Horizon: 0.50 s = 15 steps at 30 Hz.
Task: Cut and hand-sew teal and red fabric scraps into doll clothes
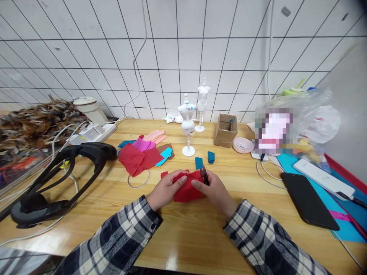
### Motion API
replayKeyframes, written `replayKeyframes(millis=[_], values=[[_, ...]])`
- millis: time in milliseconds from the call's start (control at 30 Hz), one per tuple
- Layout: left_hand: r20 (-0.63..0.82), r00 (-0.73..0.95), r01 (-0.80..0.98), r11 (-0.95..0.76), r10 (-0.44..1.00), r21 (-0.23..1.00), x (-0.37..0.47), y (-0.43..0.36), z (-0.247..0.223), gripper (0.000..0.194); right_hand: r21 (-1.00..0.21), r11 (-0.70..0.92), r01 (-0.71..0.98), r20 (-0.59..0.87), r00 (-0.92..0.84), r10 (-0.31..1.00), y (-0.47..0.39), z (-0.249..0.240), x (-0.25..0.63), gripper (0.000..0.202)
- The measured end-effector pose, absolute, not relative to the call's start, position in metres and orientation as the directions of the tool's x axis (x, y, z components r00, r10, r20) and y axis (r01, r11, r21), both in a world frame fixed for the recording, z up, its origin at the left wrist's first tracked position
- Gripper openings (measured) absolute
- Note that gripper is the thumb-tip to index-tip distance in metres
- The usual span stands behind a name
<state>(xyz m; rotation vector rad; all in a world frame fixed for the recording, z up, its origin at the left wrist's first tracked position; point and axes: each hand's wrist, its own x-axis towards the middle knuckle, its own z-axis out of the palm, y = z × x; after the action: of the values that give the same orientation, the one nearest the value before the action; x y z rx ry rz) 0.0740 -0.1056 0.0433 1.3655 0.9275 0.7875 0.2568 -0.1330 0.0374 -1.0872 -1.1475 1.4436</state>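
- Clock centred on the red cloth, 12 toward the wall.
- Red cloth: between both hands, just above the table, near the person.
- Left hand: pinching cloth at its 9 side, thumb on top, other fingers mostly hidden behind.
- Right hand: pinching cloth at its 3 side, thumb laid over it; fingers behind mostly hidden.
- Dark tool: upright in the right hand, beside the cloth's 1–2 edge; too small to tell what kind.
- Red scrap: on table at 10, just beside left hand.
- Two blue pieces, near one and far one: both around 1, apart from each other, near one close to right hand.
- Front form: white, upright at 12; rear form behind it, also upright.
- Box: cardboard, open top, 1.
- Bowl: pink, about 2, small bits inside.
- Cloth pile: 10, mixed colours, overlapping.
- Ring: between 9 and 10, partly under pile.
- Black frame: 9, well apart.
- Black phone: 3, well apart, partly on a blue sheet.
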Motion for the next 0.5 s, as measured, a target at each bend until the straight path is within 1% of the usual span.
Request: replayKeyframes(millis=[33, 100, 200, 267, 333, 400, 433, 500], values=[[-0.073, 0.439, 0.112, 0.026, 0.896, 0.993, 0.0755, -0.1063, 0.0444, 0.029, -0.988, -0.099, -0.118, -0.086, -0.115, 0.990, -0.1332, 0.0361, 0.2565, 0.034], [-0.060, 0.429, 0.161, -0.010, 0.901, 0.987, 0.0775, -0.1063, 0.0458, 0.029, -0.994, -0.091, -0.057, -0.089, -0.040, 0.995, -0.1331, 0.0330, 0.2569, 0.031], [-0.057, 0.417, 0.167, -0.015, 0.907, 0.986, 0.0780, -0.1050, 0.0456, 0.028, -0.997, -0.079, -0.017, -0.080, 0.046, 0.996, -0.1319, 0.0293, 0.2584, 0.029], [-0.067, 0.413, 0.118, 0.019, 0.908, 0.993, 0.0774, -0.1051, 0.0447, 0.028, -0.998, -0.069, -0.012, -0.070, 0.100, 0.993, -0.1310, 0.0283, 0.2590, 0.029], [-0.088, 0.472, 0.000, 0.099, 0.877, 0.995, 0.0771, -0.1065, 0.0438, 0.032, -0.998, -0.054, -0.020, -0.056, 0.150, 0.987, -0.1303, 0.0284, 0.2591, 0.030], [-0.089, 0.592, -0.083, 0.171, 0.801, 0.982, 0.0772, -0.1086, 0.0433, 0.038, -0.996, -0.060, -0.060, -0.070, 0.186, 0.980, -0.1297, 0.0291, 0.2592, 0.033], [-0.086, 0.643, -0.081, 0.179, 0.761, 0.981, 0.0773, -0.1096, 0.0431, 0.039, -0.994, -0.073, -0.086, -0.088, 0.194, 0.977, -0.1295, 0.0294, 0.2595, 0.034], [-0.093, 0.686, -0.010, 0.137, 0.721, 0.991, 0.0777, -0.1111, 0.0426, 0.033, -0.989, -0.089, -0.119, -0.111, 0.199, 0.974, -0.1293, 0.0299, 0.2602, 0.035]])
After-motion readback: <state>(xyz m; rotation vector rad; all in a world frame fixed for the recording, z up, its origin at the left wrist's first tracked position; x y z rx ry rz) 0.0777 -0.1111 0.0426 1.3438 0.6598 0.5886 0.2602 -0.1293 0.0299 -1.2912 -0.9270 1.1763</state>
